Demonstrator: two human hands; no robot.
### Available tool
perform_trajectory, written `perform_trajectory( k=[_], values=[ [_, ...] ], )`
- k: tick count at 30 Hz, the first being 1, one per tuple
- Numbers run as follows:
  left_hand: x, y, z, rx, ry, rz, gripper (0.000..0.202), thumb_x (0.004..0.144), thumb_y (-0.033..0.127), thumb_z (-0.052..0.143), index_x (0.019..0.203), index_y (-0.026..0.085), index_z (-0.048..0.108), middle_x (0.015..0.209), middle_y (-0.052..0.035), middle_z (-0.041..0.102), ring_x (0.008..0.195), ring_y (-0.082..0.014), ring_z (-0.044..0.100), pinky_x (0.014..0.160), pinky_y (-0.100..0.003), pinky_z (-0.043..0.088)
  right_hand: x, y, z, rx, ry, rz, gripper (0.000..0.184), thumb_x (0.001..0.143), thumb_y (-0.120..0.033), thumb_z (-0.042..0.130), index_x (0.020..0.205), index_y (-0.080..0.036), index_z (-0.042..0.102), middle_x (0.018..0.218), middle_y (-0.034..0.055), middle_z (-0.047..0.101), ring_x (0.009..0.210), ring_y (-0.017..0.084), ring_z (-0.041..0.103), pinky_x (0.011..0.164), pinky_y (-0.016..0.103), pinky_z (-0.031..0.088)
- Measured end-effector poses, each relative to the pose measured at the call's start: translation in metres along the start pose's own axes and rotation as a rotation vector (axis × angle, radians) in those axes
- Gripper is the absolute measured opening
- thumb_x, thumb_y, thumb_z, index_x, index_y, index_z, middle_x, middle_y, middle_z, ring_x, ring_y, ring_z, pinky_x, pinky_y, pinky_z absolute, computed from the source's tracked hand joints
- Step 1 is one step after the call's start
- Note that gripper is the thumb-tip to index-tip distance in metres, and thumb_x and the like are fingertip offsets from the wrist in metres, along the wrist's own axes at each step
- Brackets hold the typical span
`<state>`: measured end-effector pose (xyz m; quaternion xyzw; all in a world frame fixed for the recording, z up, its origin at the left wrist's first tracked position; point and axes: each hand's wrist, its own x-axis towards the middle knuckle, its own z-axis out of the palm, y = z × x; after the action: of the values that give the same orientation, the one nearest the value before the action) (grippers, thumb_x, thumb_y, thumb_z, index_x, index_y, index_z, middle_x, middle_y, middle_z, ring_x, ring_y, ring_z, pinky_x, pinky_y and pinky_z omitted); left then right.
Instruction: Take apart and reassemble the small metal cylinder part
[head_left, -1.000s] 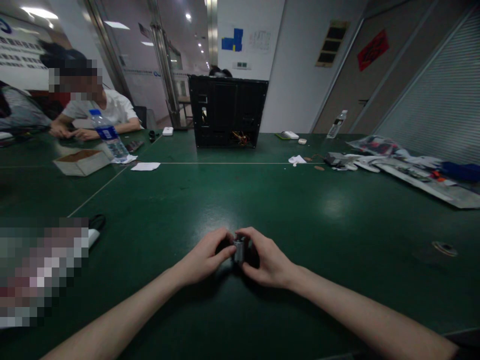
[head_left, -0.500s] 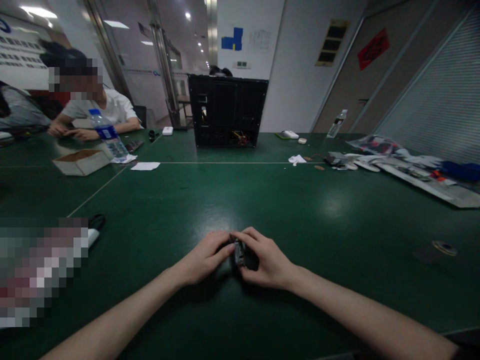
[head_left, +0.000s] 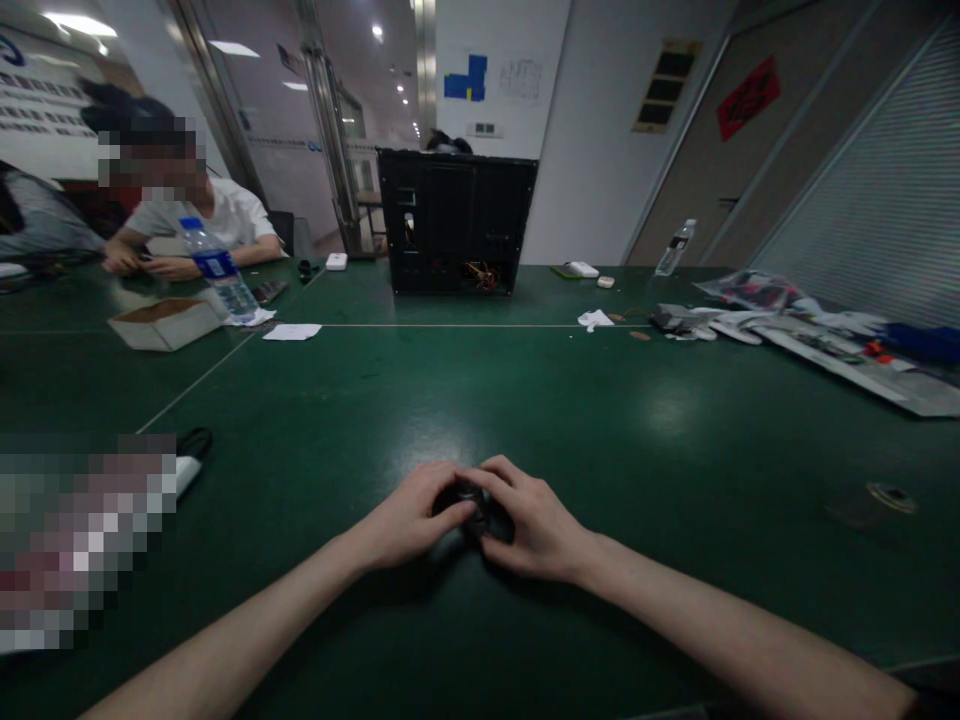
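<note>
My left hand (head_left: 412,515) and my right hand (head_left: 536,520) meet at the middle of the near side of the green table (head_left: 360,630). Between them they hold a small dark object (head_left: 480,520), whose kind I cannot make out. My left thumb presses on its near face, and the fingers curl round its far side. The right fingers reach over the top while that thumb grips from below. Much of the object is hidden by the fingers.
A black computer case (head_left: 457,225) stands at the back. On the left are a water bottle (head_left: 217,265), an open box (head_left: 169,325) and a seated person (head_left: 229,215). A tape-like roll (head_left: 889,498) lies right, below a cluttered tray (head_left: 907,395).
The object has turned between my fingers: its grey, detailed side faced me before, and now a darker face shows. My left thumb has shifted slightly right across it.
</note>
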<state>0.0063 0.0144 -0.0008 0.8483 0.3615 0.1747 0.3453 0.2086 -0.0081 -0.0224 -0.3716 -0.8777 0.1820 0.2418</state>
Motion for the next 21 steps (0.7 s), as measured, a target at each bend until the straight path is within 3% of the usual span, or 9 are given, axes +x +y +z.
perform_trajectory(
  k=[10,21],
  values=[
    [0.0,0.0,0.01,0.018,0.076,-0.041,0.025,0.086,0.028,0.054,0.108,0.017,0.054,0.106,-0.007,0.06,0.098,-0.0233,0.052,0.091,-0.039,0.04,0.002,-0.003,0.003,-0.066,0.02,0.01,0.071,0.074,-0.019,0.056,0.139,-0.025,0.028,0.118,0.009,0.046,0.098,0.021,0.052,0.079,0.033,0.05],
    [-0.001,0.003,0.009,0.03,0.061,-0.072,0.028,0.083,0.024,0.057,0.11,0.016,0.054,0.105,-0.0087,0.059,0.098,-0.0245,0.053,0.089,-0.04,0.042,0.003,-0.002,0.006,-0.033,0.063,0.035,0.067,0.07,-0.015,0.058,0.132,-0.024,0.035,0.116,0.0075,0.047,0.097,0.02,0.053,0.079,0.032,0.05]
  ],
)
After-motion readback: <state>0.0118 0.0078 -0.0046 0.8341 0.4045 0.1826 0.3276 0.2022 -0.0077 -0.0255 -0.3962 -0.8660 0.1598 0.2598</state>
